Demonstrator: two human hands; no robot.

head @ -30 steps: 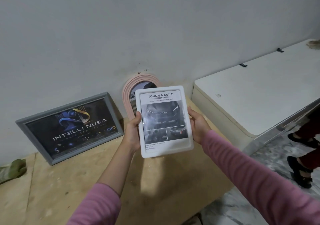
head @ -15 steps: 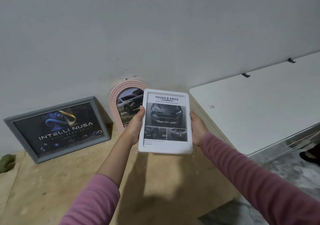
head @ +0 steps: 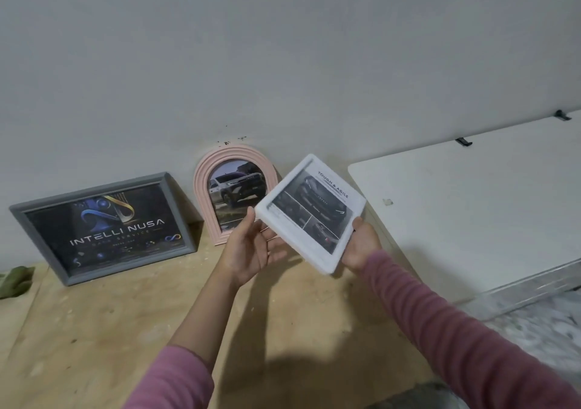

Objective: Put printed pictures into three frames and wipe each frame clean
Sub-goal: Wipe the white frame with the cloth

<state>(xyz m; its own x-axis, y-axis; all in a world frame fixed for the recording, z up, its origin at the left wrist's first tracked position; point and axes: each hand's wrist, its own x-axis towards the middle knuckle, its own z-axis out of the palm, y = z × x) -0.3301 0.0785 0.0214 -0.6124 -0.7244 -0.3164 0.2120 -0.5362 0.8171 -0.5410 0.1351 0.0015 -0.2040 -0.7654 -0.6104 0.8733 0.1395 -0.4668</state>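
1. Above the wooden desk [head: 94,330], head view: white frame [head: 309,212] held in the air, tilted, its title end pointing up and to the right, its foot end down and toward the person. It carries a printed car sheet behind the front.

2. Right hand [head: 360,246]: grip closed on the lower right edge of the white frame, fingers wrapped behind it. This hand carries the weight.

3. Left hand [head: 248,251]: palm up, fingers spread, thumb at the frame's left corner. Grip open; whether the fingertips touch the underside I cannot tell, since that edge is blurred.

4. Along the grey wall [head: 283,47]: grey frame [head: 103,226] with a dark logo print leans at the left; pink arched frame [head: 234,194] with a car print leans just beside it, to its right. Both already hold pictures.

5. Key relation: the bare strip of desk to the right of the pink arched frame lies forward of the held frame and slightly below it, between that frame and the white cabinet [head: 471,213]. The right hand is the nearer one.

6. Judgement: third frame is filled; the step in hand looks like standing it against the wall. The long axis must swing back to upright before the foot edge meets the desk.

7. Green cloth [head: 15,281] lies at the far left of the desk, well apart from both hands.
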